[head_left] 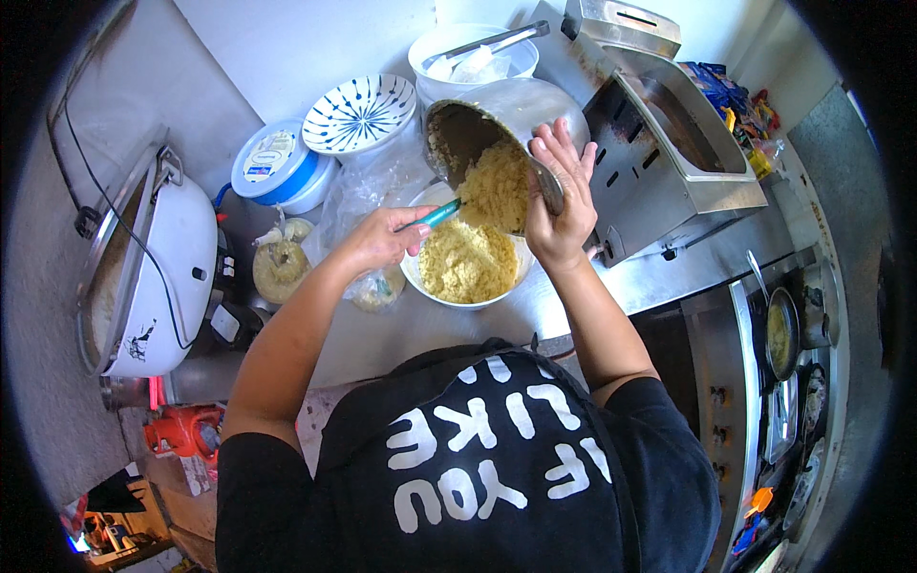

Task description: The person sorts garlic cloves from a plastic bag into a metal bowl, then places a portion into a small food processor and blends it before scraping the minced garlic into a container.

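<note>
My left hand [380, 239] is closed round the teal handle of a utensil [437, 214]; its far end is lost against the food, so I cannot tell its kind. With my right hand [562, 201] I grip the rim of a large metal pot [540, 103], which lies tipped on its side with its mouth toward me. Pale yellow mashed food [499, 186] sits in the pot's mouth. Right below stands a white bowl [524, 269], heaped with crumbly yellow food [465, 263].
A deep fryer [626, 162] stands at the right, a stove with a small pan [781, 334] beyond it. Behind are a patterned plate [358, 113], a lidded blue-and-white tub [272, 158] and a white bucket with tongs [497, 40]. A large white cooker [167, 277] occupies the left.
</note>
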`<control>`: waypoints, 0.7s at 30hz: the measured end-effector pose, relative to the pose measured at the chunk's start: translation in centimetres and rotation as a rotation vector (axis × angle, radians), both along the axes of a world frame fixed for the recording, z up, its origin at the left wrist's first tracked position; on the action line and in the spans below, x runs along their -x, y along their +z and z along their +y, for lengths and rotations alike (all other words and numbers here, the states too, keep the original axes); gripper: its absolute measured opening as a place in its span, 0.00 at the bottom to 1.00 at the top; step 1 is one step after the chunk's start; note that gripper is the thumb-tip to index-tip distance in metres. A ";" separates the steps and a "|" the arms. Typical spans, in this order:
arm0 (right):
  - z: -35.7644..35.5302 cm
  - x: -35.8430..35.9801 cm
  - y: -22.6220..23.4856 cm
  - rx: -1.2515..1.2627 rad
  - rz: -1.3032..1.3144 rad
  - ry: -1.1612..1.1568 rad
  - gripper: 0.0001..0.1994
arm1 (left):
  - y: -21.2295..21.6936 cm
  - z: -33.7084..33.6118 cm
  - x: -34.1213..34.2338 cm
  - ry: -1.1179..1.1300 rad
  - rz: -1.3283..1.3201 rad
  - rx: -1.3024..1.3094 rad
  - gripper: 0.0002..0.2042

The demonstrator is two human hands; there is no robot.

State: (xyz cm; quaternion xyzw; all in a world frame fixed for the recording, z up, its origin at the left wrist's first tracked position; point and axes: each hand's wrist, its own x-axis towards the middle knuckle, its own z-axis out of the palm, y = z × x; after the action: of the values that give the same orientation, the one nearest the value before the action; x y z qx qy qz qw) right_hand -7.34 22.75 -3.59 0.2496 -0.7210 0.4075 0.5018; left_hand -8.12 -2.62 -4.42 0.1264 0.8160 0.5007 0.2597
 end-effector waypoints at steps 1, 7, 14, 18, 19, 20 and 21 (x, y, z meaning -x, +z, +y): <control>0.1 0.0 -0.3 -0.044 0.007 -0.003 0.28 | 0.2 -0.1 -0.3 0.000 -0.055 -0.005 0.19; 1.5 0.4 -0.9 -0.307 0.121 -0.071 0.27 | -1.9 -3.7 -2.1 -0.091 0.181 0.022 0.19; 2.7 0.7 -1.0 -0.212 0.068 -0.189 0.26 | -5.1 -2.9 -7.6 0.056 0.859 0.544 0.20; 2.1 0.6 -0.6 -0.130 0.046 -0.179 0.27 | -5.3 -2.8 -8.8 0.099 0.962 0.531 0.21; 2.0 0.5 -0.5 -0.116 0.041 -0.181 0.27 | -5.0 -2.9 -9.0 0.101 0.974 0.515 0.21; 2.0 0.4 -0.3 -0.102 0.035 -0.184 0.28 | -5.4 -3.1 -9.1 0.099 0.981 0.555 0.22; 2.0 0.4 -0.2 -0.096 0.021 -0.189 0.28 | -5.7 -3.5 -9.3 0.094 0.990 0.598 0.22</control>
State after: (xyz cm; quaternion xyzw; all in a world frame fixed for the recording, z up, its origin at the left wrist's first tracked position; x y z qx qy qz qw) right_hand -7.76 24.75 -3.79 0.2086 -0.7547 0.3204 0.5331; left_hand 1.16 -6.17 -10.12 0.2304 0.9510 0.1404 -0.1511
